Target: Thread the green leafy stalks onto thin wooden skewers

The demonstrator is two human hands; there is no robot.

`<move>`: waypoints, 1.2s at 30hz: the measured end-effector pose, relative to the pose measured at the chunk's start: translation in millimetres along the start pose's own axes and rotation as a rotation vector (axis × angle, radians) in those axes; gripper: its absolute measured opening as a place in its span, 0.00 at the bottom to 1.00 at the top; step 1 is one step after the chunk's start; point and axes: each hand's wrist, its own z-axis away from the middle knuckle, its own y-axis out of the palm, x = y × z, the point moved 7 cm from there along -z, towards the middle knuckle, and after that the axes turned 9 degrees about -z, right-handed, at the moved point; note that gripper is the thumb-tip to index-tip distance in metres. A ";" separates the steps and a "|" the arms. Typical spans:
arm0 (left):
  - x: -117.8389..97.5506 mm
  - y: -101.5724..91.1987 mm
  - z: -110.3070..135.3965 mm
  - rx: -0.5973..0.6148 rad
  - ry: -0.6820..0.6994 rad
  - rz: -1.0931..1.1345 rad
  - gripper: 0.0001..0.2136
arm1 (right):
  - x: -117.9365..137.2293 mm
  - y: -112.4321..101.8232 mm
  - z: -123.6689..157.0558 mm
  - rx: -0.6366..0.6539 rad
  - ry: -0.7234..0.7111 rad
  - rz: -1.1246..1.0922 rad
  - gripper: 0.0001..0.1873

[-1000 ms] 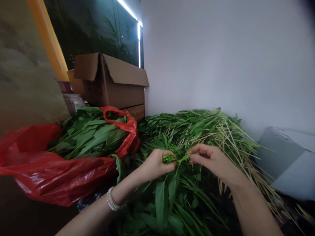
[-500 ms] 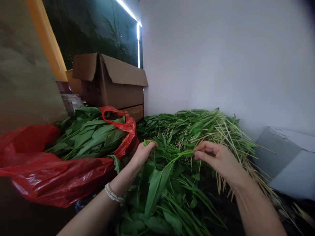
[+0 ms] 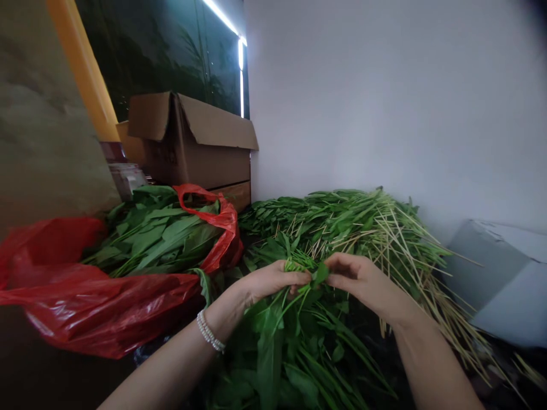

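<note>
My left hand (image 3: 277, 282), with a beaded bracelet (image 3: 209, 333) at its wrist, is closed around a bunch of leafy green stems (image 3: 301, 262). Leaves from the bunch hang down below that hand. Close beside it on the right, the thumb and fingers of my right hand (image 3: 354, 276) pinch a green leaf (image 3: 320, 275) at the bunch. Under both hands lies a heap of loose leafy greens (image 3: 299, 364), partly hidden by my left hand and forearm.
At left a red plastic bag (image 3: 115, 310) holds more leafy greens (image 3: 158, 233). Behind it stands an open cardboard box (image 3: 213, 162). A larger pile of greens (image 3: 342, 210) with pale straw-like stalks (image 3: 397, 245) lies against the white wall (image 3: 384, 102). A whitish box (image 3: 504, 279) is at far right.
My left hand has moved right and slightly down with the bunch. My right hand has come a little left, so the two hands now nearly meet.
</note>
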 end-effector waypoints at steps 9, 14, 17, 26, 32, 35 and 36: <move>15.9 11.7 0.0 0.103 -0.109 0.382 0.18 | 2.5 -4.3 -1.2 -0.063 -0.083 -0.028 0.08; 16.3 10.8 3.0 0.107 -0.088 0.279 0.19 | 4.4 -1.4 -3.3 -0.079 -0.115 -0.037 0.09; 13.5 9.6 6.2 0.094 -0.080 0.235 0.18 | 6.4 -22.4 0.1 -0.265 -0.164 -0.017 0.11; 6.8 -3.5 7.4 -0.080 -0.005 -0.032 0.13 | -9.1 -15.9 4.5 -0.016 0.046 0.350 0.14; 2.2 5.9 8.6 -0.018 0.035 -0.116 0.13 | 0.8 11.1 0.2 0.031 0.016 0.127 0.09; 1.5 10.4 10.2 0.038 0.025 -0.121 0.12 | -0.3 11.9 0.1 0.032 0.041 0.088 0.09; 0.5 11.6 10.9 0.043 0.030 -0.137 0.11 | -0.6 11.3 0.3 0.026 0.045 0.084 0.09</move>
